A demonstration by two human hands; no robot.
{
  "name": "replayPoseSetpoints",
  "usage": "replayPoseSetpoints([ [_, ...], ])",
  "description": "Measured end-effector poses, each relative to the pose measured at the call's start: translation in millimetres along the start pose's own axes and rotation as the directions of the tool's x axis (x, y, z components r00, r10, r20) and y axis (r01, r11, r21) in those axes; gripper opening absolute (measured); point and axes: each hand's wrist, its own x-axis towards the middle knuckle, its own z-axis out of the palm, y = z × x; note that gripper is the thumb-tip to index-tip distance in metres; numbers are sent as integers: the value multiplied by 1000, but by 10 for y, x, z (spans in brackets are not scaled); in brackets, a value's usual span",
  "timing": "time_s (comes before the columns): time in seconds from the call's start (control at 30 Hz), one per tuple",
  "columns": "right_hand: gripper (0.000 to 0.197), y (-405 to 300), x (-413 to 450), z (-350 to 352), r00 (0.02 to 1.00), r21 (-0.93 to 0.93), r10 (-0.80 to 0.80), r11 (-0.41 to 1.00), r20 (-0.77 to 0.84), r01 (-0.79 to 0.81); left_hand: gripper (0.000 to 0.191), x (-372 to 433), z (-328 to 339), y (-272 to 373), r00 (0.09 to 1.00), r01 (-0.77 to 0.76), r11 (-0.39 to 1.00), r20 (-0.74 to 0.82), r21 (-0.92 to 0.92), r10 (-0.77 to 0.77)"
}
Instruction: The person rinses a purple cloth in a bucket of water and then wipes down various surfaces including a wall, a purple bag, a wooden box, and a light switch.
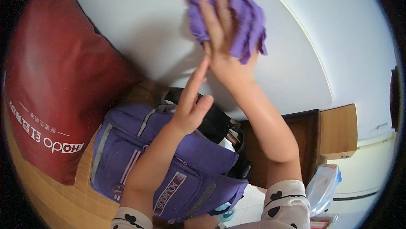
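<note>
My right hand (222, 38) is raised near the white wall at the top, with a crumpled purple cloth (250, 16) bunched around its fingers. Lower and to the left, my left hand (193, 105) holds nothing; its fingers point up and their tips reach my right hand's fingers, though whether they touch is hard to tell. Behind and below my left forearm is a purple school backpack (187, 153) with grey reflective strips. The white wall (152, 16) carries the shadows of the hands and cloth.
A large dark red bag (57, 70) bulges at the left on the wooden floor (85, 203). Black bags (215, 124) lie behind the backpack. At the right are a dark brown wooden cabinet (285, 134), a light wooden box-like unit (339, 130) and a clear plastic bag (323, 187).
</note>
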Motion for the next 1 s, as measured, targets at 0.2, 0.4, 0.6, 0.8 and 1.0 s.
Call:
replayPoseSetpoints([
  [0.2, 69, 108, -581, -113, 935, -157, 320, 926, -156, -343, 64, 35, 82, 118, 994, 0, 992, 106, 128, -14],
  [0.4, 72, 10, -97, 119, 993, 106, 112, 989, -38, -108, 83, -74, 127, -6, 999, 29, 995, -45, 97, -24],
  [0.6, 81, 337, -607, -159, 921, -35, 343, 934, -187, -355, 66, -37, 140, 77, 991, 3, 950, 128, 311, -45],
  [0.8, 85, 283, -1000, -151, 799, -84, 551, 808, -242, -583, 62, -92, 277, 70, 984, -16, 946, 172, 325, -43],
  [1.0, 68, 346, -563, -171, 979, 19, 188, 982, -83, -187, 67, -156, 264, 34, 987, 16, 945, 145, 327, -67],
])
